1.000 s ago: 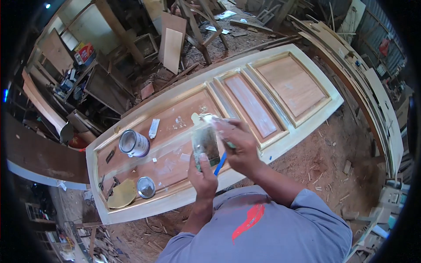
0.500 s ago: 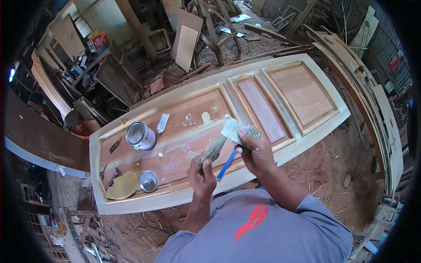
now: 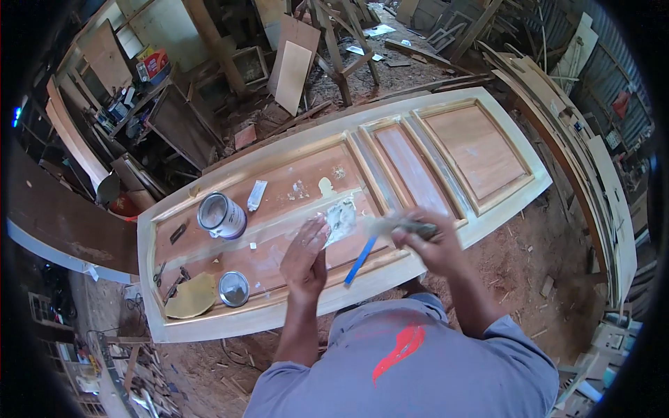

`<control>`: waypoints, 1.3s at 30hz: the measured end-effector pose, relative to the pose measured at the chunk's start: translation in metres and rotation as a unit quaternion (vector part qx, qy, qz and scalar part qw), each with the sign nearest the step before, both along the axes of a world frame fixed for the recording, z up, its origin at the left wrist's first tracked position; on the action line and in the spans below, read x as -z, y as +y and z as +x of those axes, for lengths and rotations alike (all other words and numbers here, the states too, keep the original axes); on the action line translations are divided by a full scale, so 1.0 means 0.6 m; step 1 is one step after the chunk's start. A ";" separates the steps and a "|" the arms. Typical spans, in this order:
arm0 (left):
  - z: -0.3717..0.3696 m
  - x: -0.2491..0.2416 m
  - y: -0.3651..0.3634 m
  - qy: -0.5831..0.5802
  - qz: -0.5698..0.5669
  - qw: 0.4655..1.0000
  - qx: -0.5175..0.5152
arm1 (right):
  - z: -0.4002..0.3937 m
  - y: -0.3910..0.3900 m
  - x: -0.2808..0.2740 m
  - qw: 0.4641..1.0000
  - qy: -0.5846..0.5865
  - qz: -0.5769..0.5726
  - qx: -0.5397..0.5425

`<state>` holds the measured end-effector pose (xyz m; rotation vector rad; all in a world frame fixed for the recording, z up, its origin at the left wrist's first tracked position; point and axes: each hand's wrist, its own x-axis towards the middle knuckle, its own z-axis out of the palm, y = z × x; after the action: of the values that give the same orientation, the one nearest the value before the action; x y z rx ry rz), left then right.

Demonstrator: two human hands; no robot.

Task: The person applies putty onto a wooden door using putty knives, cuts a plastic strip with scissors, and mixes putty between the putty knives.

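My left hand (image 3: 304, 259) is closed on the edge of a flat, putty-smeared plate (image 3: 341, 220), held above the door panel. White and greyish smears cover its face. To its right, my right hand (image 3: 433, 240) grips a greyish scraper (image 3: 417, 227), blurred by motion, its tip pointing toward the plate. Below both hands lies a wooden panel door (image 3: 286, 319) with pale putty spots on its surface. A blue strip (image 3: 360, 260) rests on the door between my hands.
On the door's left part stand an open can (image 3: 226, 221) and a round lid (image 3: 233, 288). Around them lie a white tube (image 3: 256, 195), a yellowish sheet (image 3: 191, 296) and scissors (image 3: 160, 274). Long boards (image 3: 592, 153) line the right side; a wooden trestle (image 3: 338, 63) stands behind.
My hands have moved apart, the right one to the right and slightly down. The smeared plate and the greyish scraper seem to have changed hands. The things on the door stay put.
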<state>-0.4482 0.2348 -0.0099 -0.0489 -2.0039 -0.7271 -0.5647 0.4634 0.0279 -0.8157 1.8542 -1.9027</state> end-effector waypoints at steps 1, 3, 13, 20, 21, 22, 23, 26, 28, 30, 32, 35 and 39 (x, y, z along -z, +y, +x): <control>0.004 -0.009 -0.011 -0.025 -0.039 0.999 0.001 | -0.012 0.011 -0.027 0.991 0.130 0.024 0.028; 0.009 -0.011 -0.031 -0.058 -0.120 0.991 0.015 | -0.018 0.023 -0.086 0.922 0.371 0.092 0.058; 0.029 -0.038 -0.032 -0.056 -0.257 0.960 0.096 | 0.012 -0.027 0.019 0.872 0.432 0.230 -0.002; 0.036 -0.026 -0.021 -0.076 -0.212 0.969 0.105 | -0.042 -0.002 0.019 0.979 0.188 -0.028 -0.076; 0.036 -0.023 -0.018 -0.079 -0.201 0.971 0.104 | -0.051 -0.001 0.028 0.969 0.238 0.053 -0.046; 0.036 -0.021 -0.014 -0.081 -0.189 0.973 0.104 | -0.068 0.000 0.045 0.949 0.286 0.133 -0.014; 0.040 -0.019 -0.011 -0.054 -0.192 0.978 0.057 | -0.083 0.002 0.064 0.919 0.330 0.214 0.016; 0.041 0.003 -0.010 -0.036 -0.085 0.995 -0.025 | -0.117 0.012 0.078 0.960 0.243 0.141 0.014; 0.043 0.005 0.009 -0.082 -0.078 0.993 -0.025 | -0.100 0.014 0.076 0.993 0.095 -0.054 -0.042; 0.038 0.012 0.035 -0.126 -0.092 0.988 -0.005 | -0.105 0.016 0.082 0.975 0.156 0.091 -0.126; 0.035 0.008 0.058 -0.145 -0.065 0.987 -0.011 | -0.141 0.010 0.125 0.872 0.309 0.324 -0.196; 0.022 0.008 0.072 -0.165 -0.036 0.985 -0.028 | -0.169 0.016 0.125 0.956 0.158 0.141 -0.205; 0.028 0.020 0.097 -0.197 -0.030 0.979 -0.043 | -0.189 -0.005 0.110 0.893 0.153 0.280 -0.318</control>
<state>-0.4317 0.2930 -0.0217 0.1573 -2.3891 -0.6570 -0.6780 0.4601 -0.0379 -1.3407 1.8354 -0.8163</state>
